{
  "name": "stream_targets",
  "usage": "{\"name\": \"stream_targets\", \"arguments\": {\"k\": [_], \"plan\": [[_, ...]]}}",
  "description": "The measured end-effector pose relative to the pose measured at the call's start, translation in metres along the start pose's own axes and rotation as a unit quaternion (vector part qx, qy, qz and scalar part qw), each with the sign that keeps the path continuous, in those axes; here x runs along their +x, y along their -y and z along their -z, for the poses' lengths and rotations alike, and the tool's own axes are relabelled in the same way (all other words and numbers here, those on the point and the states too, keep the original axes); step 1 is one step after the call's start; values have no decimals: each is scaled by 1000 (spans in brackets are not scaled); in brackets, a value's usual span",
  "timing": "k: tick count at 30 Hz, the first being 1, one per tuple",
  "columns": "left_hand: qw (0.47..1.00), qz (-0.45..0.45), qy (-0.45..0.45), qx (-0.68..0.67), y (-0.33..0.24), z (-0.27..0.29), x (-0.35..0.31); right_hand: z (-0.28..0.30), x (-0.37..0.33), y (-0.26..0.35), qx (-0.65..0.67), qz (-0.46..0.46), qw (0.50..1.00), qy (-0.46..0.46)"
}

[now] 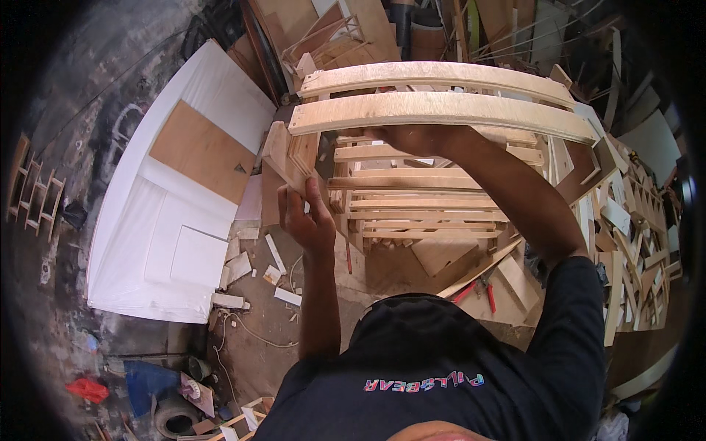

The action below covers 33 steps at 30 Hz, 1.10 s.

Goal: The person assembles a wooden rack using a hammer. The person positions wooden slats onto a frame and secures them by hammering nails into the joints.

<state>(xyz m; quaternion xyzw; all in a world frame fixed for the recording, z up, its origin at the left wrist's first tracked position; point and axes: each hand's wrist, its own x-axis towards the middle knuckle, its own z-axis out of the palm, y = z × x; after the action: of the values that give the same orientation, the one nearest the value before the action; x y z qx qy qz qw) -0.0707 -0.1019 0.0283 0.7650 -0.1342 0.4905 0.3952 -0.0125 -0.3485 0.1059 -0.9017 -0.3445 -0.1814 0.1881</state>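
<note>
wooden frame [434, 110]: left hand [309, 217] grip clenched on side block, right hand [415, 137] grip grasping top slat.

Two hands [309, 220], perhaps two slats [441, 106].

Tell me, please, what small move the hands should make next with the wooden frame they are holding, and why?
Probably steady the frame and settle it squarely onto the stack of slatted frames below. The left hand grips its left end block, the right hand reaches under the long curved slats, and the frame appears held above the stack, not yet resting level on it.
</note>
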Motion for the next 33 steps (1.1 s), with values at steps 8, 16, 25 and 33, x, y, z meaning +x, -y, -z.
{"name": "stream_targets", "arguments": {"k": [8, 16, 25, 33], "plan": [[1000, 5, 3, -23, -2, -2, -1, -20, -5, -4, 41, -3, 998, -39], [988, 92, 54, -110, 5, 1, -23, 33, -40, 60, -45, -129, 989, 56], [893, 287, 137, -318, 42, -2, -73, 13, -96, 106, 137, -178, 965, -137], [932, 246, 96, -248, 27, 4, -77, 21, -54, 65, 47, -84, 994, 50]]}}
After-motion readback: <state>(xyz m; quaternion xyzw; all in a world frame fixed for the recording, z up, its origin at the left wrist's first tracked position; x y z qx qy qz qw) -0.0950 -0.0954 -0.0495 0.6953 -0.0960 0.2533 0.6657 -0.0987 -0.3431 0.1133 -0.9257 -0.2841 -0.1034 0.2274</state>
